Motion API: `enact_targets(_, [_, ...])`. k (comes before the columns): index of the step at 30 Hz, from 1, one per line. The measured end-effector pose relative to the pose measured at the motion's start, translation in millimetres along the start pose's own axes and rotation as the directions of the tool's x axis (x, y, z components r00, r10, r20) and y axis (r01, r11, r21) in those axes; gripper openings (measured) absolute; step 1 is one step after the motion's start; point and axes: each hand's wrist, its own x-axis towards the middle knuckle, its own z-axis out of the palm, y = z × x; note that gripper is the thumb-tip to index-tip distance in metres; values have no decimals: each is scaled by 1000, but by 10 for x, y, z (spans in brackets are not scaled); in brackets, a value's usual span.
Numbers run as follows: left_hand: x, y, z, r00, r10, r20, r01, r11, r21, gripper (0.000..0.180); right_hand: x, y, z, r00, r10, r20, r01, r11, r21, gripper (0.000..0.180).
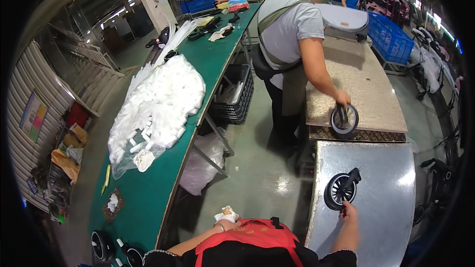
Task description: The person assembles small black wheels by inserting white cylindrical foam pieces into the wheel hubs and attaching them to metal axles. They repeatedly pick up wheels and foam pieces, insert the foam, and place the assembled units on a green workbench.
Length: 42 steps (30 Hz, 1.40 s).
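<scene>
My right hand is closed on the lower rim of a black stroller wheel with a fork attached. That wheel lies on the bare metal tabletop at the right. Close to my red apron, my left hand is bent around a crumpled white cloth; its fingers are partly covered. Farther off, a co-worker's hand holds another black wheel at the near edge of a board-topped table.
A green worktable on the left carries a big bag of white plastic parts and black wheels at its near end. Black crates stand beneath it. The co-worker stands in the aisle. A blue crate sits far right.
</scene>
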Motion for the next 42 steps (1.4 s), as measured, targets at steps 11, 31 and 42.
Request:
enact_targets(11, [-185, 44, -379, 996, 53, -74, -62, 991, -121, 42, -1947, 749, 982, 832, 230, 505, -542, 536, 648, 20])
enact_targets(31, [-277, 1010, -1629, 947, 320, 6, -94, 296, -950, 68, -3380, -763, 2335, 6, 126, 992, 670, 736, -98, 45])
enact_targets(42, [-1198, 649, -1404, 922, -59, -383, -387, -72, -919, 77, 148, -1682, 1011, 500, -865, -39, 337, 236, -912, 79])
